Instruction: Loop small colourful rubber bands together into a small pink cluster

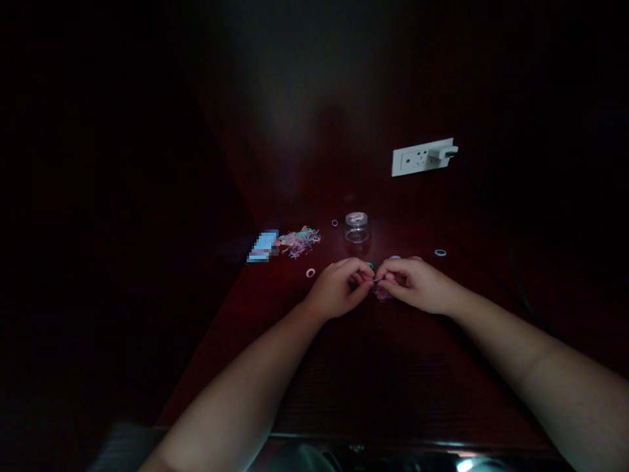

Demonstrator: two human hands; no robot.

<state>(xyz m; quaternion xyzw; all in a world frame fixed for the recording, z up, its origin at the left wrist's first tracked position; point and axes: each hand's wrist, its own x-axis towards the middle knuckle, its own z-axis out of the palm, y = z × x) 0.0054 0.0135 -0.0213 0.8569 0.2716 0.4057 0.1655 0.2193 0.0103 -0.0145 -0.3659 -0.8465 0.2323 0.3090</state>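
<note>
My left hand and my right hand meet over the dark red table, fingertips pinched close together. Between them is a small, pale hair tie, mostly covered by the fingers. Under my right hand lies a small pink bunch of hair ties, partly hidden. A larger heap of pastel hair ties sits to the left. Beyond my hands stands a clear jar with its lid on. Single bands lie apart: a pink one, a blue one and a pale one.
A lit, pixelated screen lies by the heap at the table's left edge. On the back panel is a white power socket with a plug in it. Its dark cable runs down the right side. The surroundings are very dark.
</note>
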